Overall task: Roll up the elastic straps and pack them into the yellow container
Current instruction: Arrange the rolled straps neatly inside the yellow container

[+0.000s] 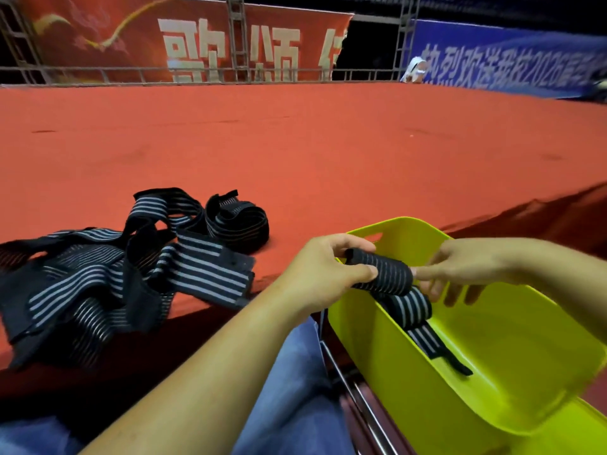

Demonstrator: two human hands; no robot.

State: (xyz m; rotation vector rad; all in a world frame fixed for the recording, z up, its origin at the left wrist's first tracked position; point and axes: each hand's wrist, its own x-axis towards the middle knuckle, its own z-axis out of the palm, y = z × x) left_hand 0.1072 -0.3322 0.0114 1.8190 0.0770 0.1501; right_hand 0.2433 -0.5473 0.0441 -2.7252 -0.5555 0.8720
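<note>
- One strap roll [382, 274] part-wound: left grip [323, 274] curled round its left end, holding it.
- Right grip [466, 267] loose and wide; fingertips [418, 274] just touch the roll's right end, clasping nothing.
- Roll's long axis runs L-to-R btwn both grips, over the left rim of the yellow container [427, 399].
- Unwound tail [427, 339] drops from the roll into the container, toward the person; prob. wound in next, left grip nearer.
- Loose straps [131, 264] heaped at the stage [328, 152] front edge, left of both grips; not yet rolled.
</note>
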